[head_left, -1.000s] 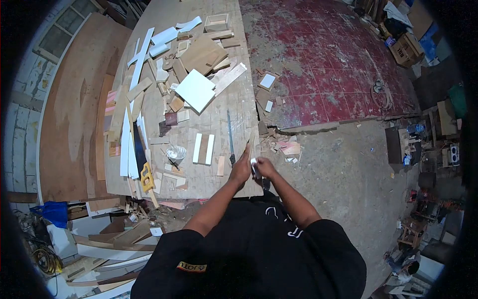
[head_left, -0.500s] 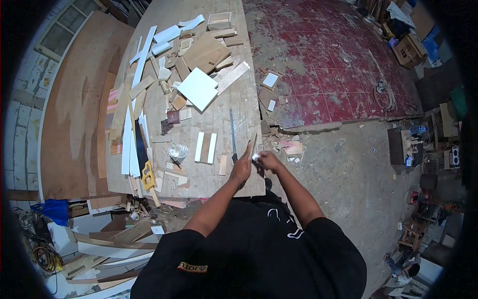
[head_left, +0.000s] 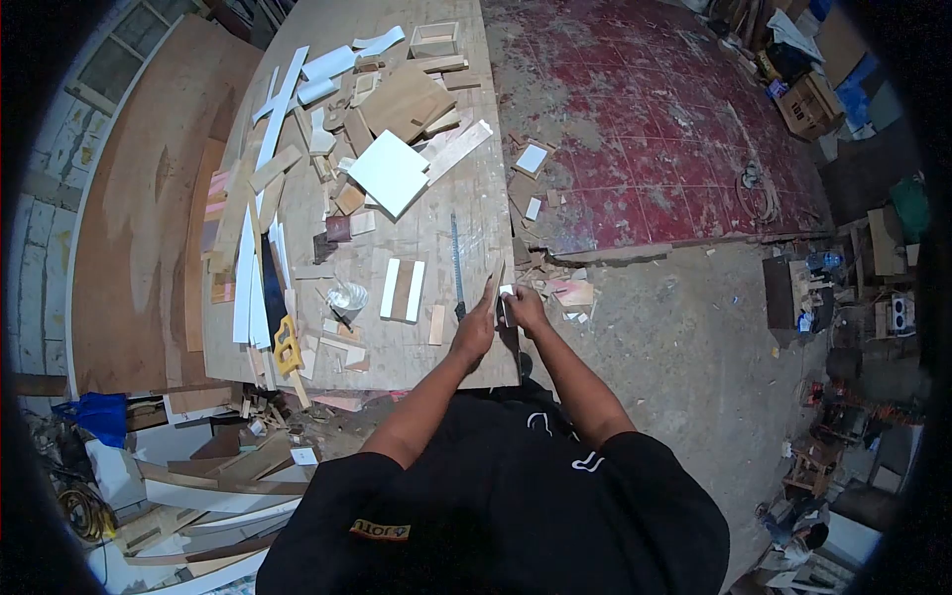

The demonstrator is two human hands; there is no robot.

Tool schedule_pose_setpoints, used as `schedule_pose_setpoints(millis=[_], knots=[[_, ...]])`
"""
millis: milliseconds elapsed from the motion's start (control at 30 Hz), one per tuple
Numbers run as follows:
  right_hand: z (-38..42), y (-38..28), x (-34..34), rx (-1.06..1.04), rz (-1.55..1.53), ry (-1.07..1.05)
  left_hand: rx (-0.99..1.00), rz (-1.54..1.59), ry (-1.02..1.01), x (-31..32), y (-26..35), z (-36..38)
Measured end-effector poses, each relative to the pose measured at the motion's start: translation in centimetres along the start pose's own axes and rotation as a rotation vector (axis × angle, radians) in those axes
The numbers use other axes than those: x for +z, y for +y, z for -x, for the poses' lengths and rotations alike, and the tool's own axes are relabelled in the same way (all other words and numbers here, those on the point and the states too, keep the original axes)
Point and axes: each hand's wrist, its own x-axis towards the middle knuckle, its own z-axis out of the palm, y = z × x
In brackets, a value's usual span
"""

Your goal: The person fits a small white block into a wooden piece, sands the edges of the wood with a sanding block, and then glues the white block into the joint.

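Left hand at the right edge of the workbench, fingers almost straight, holding a thin wooden piece that stands roughly on edge; looks like a brace so the piece won't give sideways. Right hand just beside it, fingers curled tight on a small white block, held against or very near the piece's right side, presumably for firm control. Working at the bench edge likely leaves the right arm room.

Nearby: long thin blade with dark handle lies just left of the hands; white-and-wood striped block further left, flat; plastic cup past that. Yellow-handled handsaw rests by the white strips, well apart.

Hard to see: left thumb and the piece's lower end hidden by the hands; block mostly covered by fingers, so contact and material can't be confirmed. Cup contents unclear.
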Motion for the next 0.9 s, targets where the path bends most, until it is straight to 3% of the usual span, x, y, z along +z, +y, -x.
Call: schedule_pose_setpoints(millis=[300,367,400,433,467,567,633,700,900], knots=[[4.6,1.0,1.3,0.045,0.014,-0.103,-0.028,-0.031,-0.005,-0.4,0.2,0.1],[4.5,5.4,1.9,0.038,-0.023,-0.126,-0.037,-0.042,-0.013,-0.5,0.4,0.2],[4.5,7.8,2.1,-0.072,0.096,-0.181,-0.033,-0.035,-0.015,-0.7,0.3,0.2],[5.3,5.8,2.0,-0.183,0.216,-0.236,-0.029,-0.027,-0.017,-0.8,0.2,0.2],[6.7,3.9,1.1,0.128,0.038,-0.374,-0.026,-0.028,-0.015,-0.8,0.2,0.1],[6.6,2.0,0.3,0.077,-0.087,-0.307,-0.037,-0.056,-0.035,-0.7,0.3,0.1],[3.9,3.1,0.2,0.174,-0.167,-0.244,-0.039,-0.059,-0.02,-0.1,0.0,0.2],[1.5,2.7,0.2,0.233,-0.429,-0.034,0.053,-0.046,0.045,0.7,-1.1,0.0],[-0.7,2.1,0.3,0.215,-0.466,-0.128,0.049,-0.042,0.027,0.1,-0.5,0.3]])
